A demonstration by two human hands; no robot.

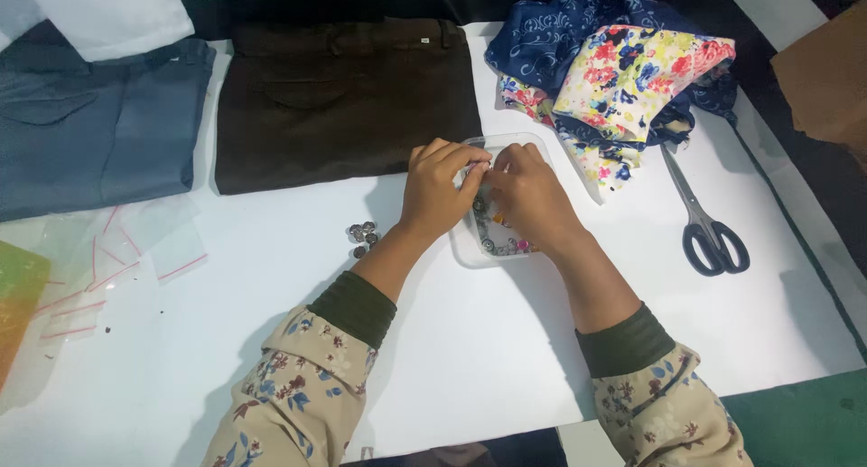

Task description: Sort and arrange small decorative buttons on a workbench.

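My left hand [438, 191] and my right hand [533, 196] meet over a clear plastic container [470, 248] holding several metal buttons and small coloured pieces. The fingertips of both hands pinch together at a small metal piece above the container's far side; the piece is mostly hidden by the fingers. A small cluster of metal buttons [363, 235] lies on the white sheet just left of my left wrist.
Folded dark brown trousers [343, 97] lie beyond the hands, grey-blue trousers [90, 128] at far left. Floral and navy fabrics [623, 70] are piled at the back right, with black-handled scissors [709, 228] beside them. Small clear zip bags [117, 250] lie at the left.
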